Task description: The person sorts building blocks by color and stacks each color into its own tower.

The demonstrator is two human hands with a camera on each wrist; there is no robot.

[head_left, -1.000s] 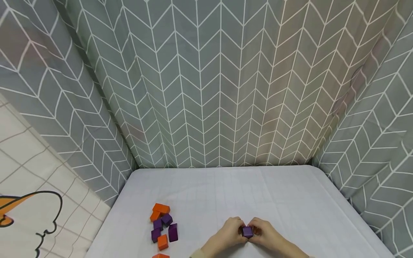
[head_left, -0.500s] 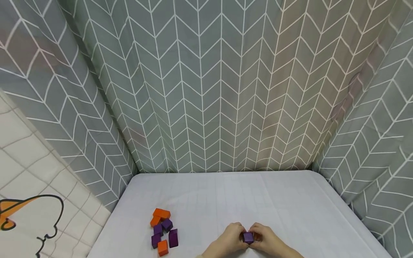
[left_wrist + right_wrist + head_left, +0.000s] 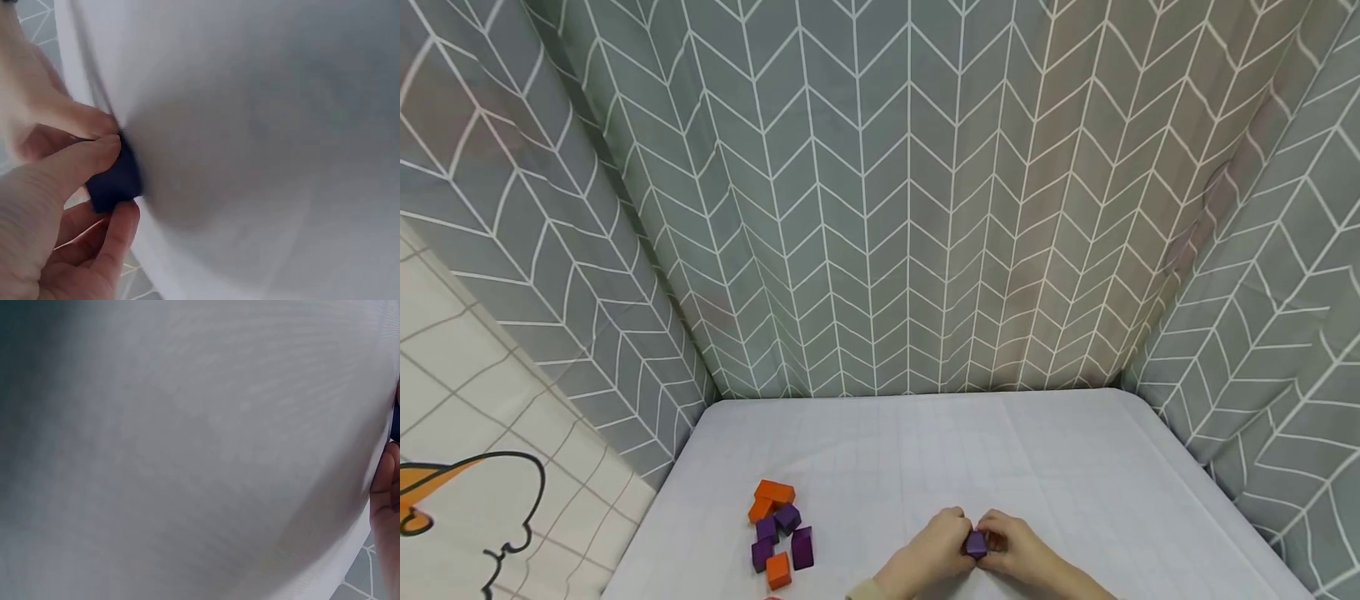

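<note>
The left hand [image 3: 934, 546] and right hand [image 3: 1015, 546] pinch a purple block [image 3: 976, 545] between them. Other blocks [image 3: 787, 518], orange and purple, lie well left of the left hand.

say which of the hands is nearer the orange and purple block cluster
Left: the left hand sits right of the cluster, apart from it; the right hand is farther right.

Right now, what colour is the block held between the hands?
The block is purple, clearest in the head view; dark blue from the left wrist.
</note>
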